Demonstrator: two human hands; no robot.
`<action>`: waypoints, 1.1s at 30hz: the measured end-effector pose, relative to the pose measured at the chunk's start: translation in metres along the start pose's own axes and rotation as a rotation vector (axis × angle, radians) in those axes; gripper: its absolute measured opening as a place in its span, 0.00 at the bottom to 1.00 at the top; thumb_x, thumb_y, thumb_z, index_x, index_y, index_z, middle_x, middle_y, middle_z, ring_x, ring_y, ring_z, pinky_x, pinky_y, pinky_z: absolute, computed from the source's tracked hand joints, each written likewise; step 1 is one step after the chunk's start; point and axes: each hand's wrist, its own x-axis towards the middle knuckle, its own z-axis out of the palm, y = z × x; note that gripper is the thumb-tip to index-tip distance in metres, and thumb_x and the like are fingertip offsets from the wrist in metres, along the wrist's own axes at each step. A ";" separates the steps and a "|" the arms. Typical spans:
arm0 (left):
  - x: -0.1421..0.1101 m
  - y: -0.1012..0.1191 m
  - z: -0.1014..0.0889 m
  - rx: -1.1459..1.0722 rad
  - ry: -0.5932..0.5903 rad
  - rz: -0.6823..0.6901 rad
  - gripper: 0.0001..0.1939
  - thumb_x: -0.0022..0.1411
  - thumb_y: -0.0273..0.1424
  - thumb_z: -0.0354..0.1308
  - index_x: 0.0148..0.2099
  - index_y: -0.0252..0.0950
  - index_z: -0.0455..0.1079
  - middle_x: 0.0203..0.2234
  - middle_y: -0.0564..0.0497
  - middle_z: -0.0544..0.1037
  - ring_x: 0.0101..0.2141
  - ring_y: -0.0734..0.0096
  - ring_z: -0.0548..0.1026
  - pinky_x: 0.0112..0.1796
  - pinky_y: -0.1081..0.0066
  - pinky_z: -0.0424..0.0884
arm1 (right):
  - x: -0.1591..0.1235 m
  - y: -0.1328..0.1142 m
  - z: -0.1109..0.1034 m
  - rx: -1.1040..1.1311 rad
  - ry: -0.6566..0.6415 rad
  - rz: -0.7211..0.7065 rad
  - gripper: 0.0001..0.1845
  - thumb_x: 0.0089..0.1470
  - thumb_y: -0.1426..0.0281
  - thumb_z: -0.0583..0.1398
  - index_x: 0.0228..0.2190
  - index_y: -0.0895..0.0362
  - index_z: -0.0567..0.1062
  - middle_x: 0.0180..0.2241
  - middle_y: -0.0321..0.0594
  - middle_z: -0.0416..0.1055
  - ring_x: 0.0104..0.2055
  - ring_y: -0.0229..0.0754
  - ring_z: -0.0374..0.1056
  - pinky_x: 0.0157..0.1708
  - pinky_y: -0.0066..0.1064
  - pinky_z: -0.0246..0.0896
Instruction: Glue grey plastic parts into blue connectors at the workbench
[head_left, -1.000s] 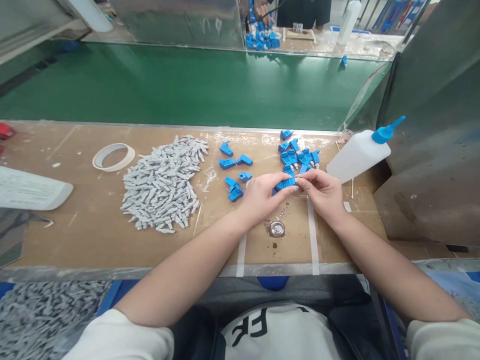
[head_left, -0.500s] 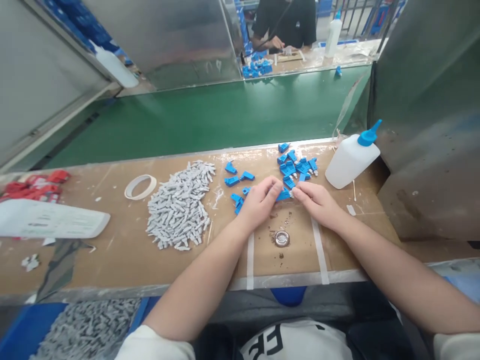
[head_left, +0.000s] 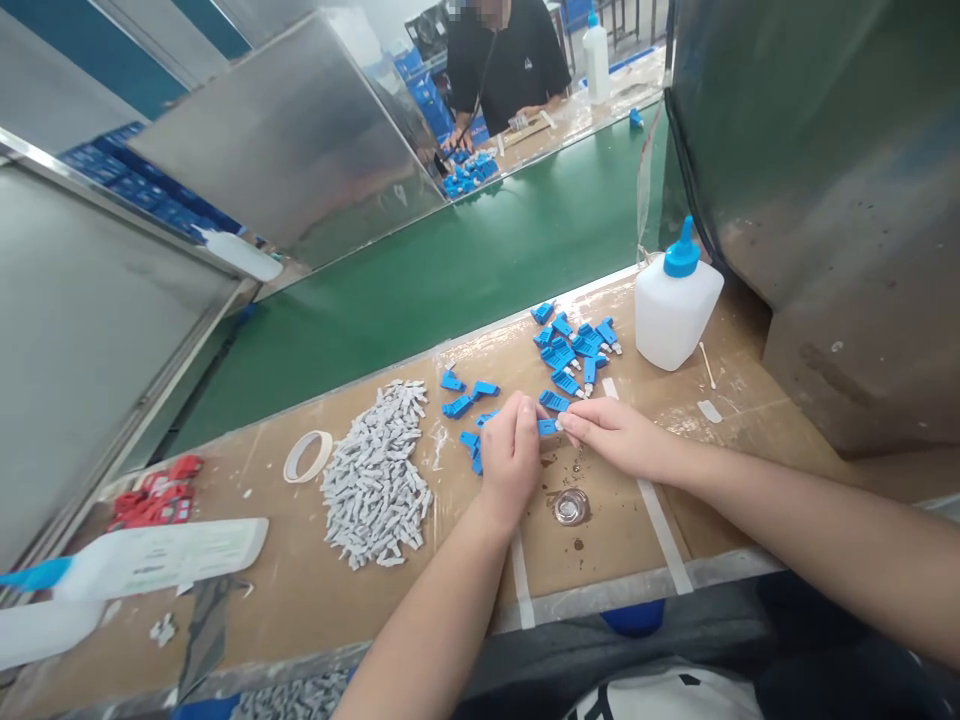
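Observation:
My left hand (head_left: 511,452) and my right hand (head_left: 611,436) meet over the brown worktop (head_left: 300,570), both pinching one small blue plastic part (head_left: 547,427) between their fingertips. A cluster of blue parts (head_left: 574,348) lies just beyond my hands, and a few more blue parts (head_left: 461,395) lie to the left of them. A heap of small grey parts (head_left: 379,470) sits left of my left hand. A small round metal cup (head_left: 570,506) rests on the worktop below my hands.
A white squeeze bottle with a blue nozzle (head_left: 675,305) stands at the right. A tape roll (head_left: 307,455), red parts (head_left: 154,493) and another bottle lying flat (head_left: 142,558) are at the left. A green conveyor belt (head_left: 450,270) runs behind; a person in black (head_left: 510,60) works across it.
My head has turned and tilted, so the bench now slants and the left side shows. Both hands stay together on the blue part.

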 end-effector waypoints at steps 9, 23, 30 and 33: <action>-0.003 0.003 0.007 0.076 0.027 -0.006 0.23 0.78 0.40 0.39 0.32 0.39 0.64 0.25 0.52 0.70 0.27 0.69 0.68 0.32 0.67 0.63 | 0.002 0.010 0.008 -0.021 0.062 0.150 0.22 0.67 0.57 0.52 0.24 0.55 0.64 0.22 0.32 0.59 0.27 0.38 0.57 0.30 0.31 0.51; -0.004 0.007 0.009 0.178 0.036 -0.019 0.22 0.78 0.39 0.39 0.33 0.40 0.63 0.24 0.53 0.71 0.26 0.69 0.69 0.30 0.67 0.59 | 0.001 0.019 0.017 -0.062 0.135 0.147 0.21 0.69 0.58 0.53 0.26 0.54 0.63 0.22 0.34 0.61 0.28 0.39 0.59 0.31 0.30 0.52; 0.000 0.006 0.009 0.167 0.010 -0.034 0.23 0.78 0.41 0.40 0.33 0.39 0.64 0.24 0.52 0.71 0.26 0.68 0.69 0.31 0.67 0.59 | 0.002 0.014 0.010 -0.023 0.108 0.114 0.22 0.68 0.56 0.52 0.25 0.55 0.64 0.23 0.34 0.61 0.28 0.39 0.59 0.31 0.31 0.54; 0.005 0.004 0.004 0.010 0.010 -0.094 0.17 0.76 0.43 0.44 0.41 0.40 0.68 0.25 0.54 0.70 0.27 0.69 0.69 0.31 0.68 0.62 | 0.008 0.009 0.004 0.126 0.068 0.087 0.26 0.66 0.50 0.53 0.24 0.55 0.64 0.22 0.32 0.58 0.25 0.36 0.56 0.27 0.29 0.52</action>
